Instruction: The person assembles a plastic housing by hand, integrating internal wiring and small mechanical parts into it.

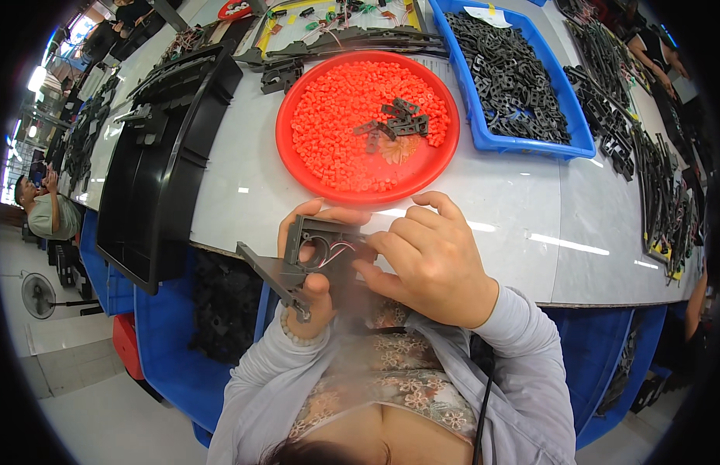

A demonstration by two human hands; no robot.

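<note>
This is a factory workshop for small plastic parts. Sorted stock shows it: a red tray (426, 170) of tiny red pieces (329, 101) and a blue crate (523, 145) of black parts (515, 85) on a white surface (515, 201). Blue bins (162, 353) stand beneath, another worker (53, 213) and a standing fan (39, 296) beyond.

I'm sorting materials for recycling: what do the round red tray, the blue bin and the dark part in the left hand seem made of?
Round red tray: probably plastic, smooth; uniform colour and slight sheen.
Blue bin: likely rigid plastic, satin; its colour even along the rim.
Dark part: perhaps matte moulded plastic, given its dull surface and formed ring; coated metal is possible.
</note>
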